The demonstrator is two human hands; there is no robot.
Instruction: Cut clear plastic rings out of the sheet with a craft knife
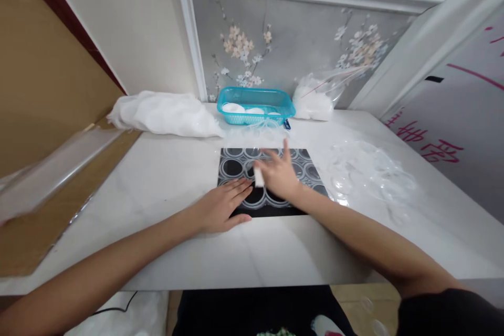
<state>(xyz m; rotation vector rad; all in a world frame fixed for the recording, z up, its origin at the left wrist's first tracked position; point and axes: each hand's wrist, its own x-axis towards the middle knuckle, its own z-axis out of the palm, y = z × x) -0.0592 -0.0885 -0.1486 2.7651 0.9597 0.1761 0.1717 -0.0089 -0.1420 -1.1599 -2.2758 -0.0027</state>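
A black sheet (265,212) lies on the white table, covered with rows of pale ring shapes. My left hand (228,202) rests flat on its left edge, fingers stretched out and holding nothing. Over the middle of the sheet, my right hand (279,172) pinches a small white flat piece (259,177), with the index finger pointing away from me. Motion blurs this hand and the piece, so its exact kind cannot be made out. The piece sits just past my left fingertips; whether it touches the sheet is unclear.
Behind the sheet stands a blue plastic basket (255,95) with white round pieces inside. A white wrapped bundle (165,113) lies left of it, and a plastic bag (315,97) of white material is at right. Transparent ring-shaped scraps (366,173) spread over the table's right. Cardboard (59,205) borders the left.
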